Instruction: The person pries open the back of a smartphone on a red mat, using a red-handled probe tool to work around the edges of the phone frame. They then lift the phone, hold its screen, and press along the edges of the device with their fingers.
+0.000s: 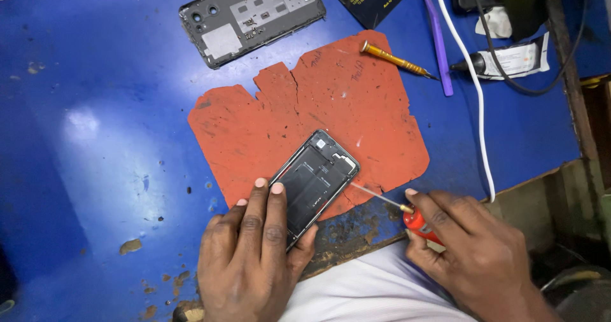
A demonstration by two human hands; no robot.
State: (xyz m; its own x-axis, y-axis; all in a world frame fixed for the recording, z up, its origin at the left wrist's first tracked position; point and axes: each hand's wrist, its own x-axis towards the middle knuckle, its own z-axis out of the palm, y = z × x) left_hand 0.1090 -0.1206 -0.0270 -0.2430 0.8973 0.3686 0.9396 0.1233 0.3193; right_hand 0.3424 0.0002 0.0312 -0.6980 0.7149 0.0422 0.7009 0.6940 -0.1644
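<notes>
A worn blue table (95, 137) carries a cracked red mat (305, 105). On the mat's near edge lies an opened phone (315, 183), black inside, pinned by the left hand (251, 258). The right hand (474, 255) grips a red screwdriver (417, 221), tip at the phone's side. Bare table lies left; the table's edge runs near the hands.

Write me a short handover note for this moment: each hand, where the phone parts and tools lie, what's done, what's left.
Left hand pins the opened black phone on the cracked red mat.
Right hand holds the red-handled screwdriver, tip at the phone's right edge.
Done: grey back cover is off, lying at the far side of the blue table.
Left: work inside the phone.
Spare: yellow screwdriver, purple pry tool.
</notes>
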